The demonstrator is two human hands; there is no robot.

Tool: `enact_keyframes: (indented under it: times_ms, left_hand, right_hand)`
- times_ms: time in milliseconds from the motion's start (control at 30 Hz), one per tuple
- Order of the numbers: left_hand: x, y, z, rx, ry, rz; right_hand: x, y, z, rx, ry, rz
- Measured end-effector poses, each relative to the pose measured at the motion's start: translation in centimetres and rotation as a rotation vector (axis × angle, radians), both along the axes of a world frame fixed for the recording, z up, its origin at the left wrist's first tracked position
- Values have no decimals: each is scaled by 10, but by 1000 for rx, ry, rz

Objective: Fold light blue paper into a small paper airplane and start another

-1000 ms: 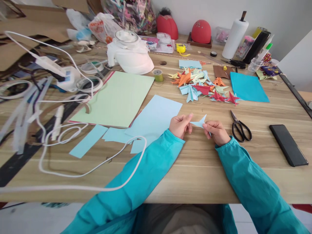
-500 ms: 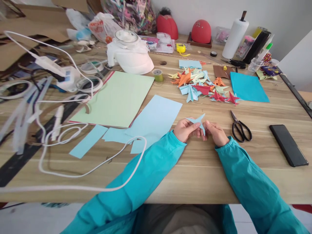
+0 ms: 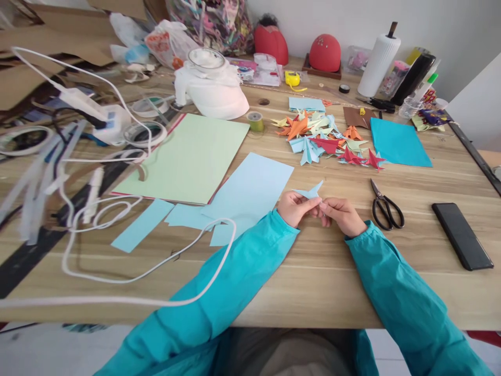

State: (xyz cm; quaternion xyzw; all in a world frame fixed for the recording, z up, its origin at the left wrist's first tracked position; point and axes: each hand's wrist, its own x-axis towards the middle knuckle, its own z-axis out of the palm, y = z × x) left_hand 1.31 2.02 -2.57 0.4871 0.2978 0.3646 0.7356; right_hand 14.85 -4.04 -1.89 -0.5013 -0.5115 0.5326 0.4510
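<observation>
Between my two hands is a small light-blue folded paper piece (image 3: 311,192) with pointed tips. My left hand (image 3: 294,209) pinches it between thumb and fingers. The thumb and finger of my right hand (image 3: 341,213) close on its lower right tip, which they mostly hide. Behind my left hand lies a large light-blue paper sheet (image 3: 256,180). A pair of black-handled scissors (image 3: 386,209) rests to the right of my right hand. Farther back is a pile of folded paper pieces (image 3: 309,147) in orange, red, blue and pale green.
A black phone (image 3: 462,236) lies at the right. Pale green sheets (image 3: 195,156) and a cut blue strip (image 3: 143,225) are at the left, where a white cable (image 3: 230,243) loops over toward my left sleeve. A thread spool (image 3: 255,122) and turquoise paper (image 3: 399,142) sit farther back.
My right thumb and finger have moved left onto the folded paper's lower tip, which showed more before. The paper has turned slightly in my hands.
</observation>
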Motion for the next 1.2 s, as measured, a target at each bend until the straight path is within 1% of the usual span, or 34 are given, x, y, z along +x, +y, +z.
enact_keyframes:
  times_ms: [133, 233, 467, 533, 633, 733, 867, 933, 1200]
  left_hand:
    - [0, 1, -9, 68, 30, 34]
    - [0, 0, -12, 60, 33, 14]
    - [2, -3, -5, -21, 0, -32]
    - [3, -4, -5, -19, -3, -29]
    - [3, -4, -5, -31, -7, 1]
    - [3, -3, -1, -108, -38, 69]
    - [4, -2, 7, -222, -79, 130]
    - [4, -1, 8, -240, -96, 130]
    - [4, 6, 5, -336, -189, 74]
  right_hand:
    - [0, -1, 3, 18, -87, -39]
    - [1, -2, 6, 6, -96, -42]
    - [3, -2, 6, -93, -43, -67]
    - [2, -3, 5, -95, -41, -72]
    - [1, -4, 2, -54, -58, -63]
    - [0, -4, -1, -10, -45, -81]
    - [1, -4, -3, 66, 5, -158]
    - [1, -3, -3, 86, 2, -157]
    - [-2, -3, -4, 38, -20, -156]
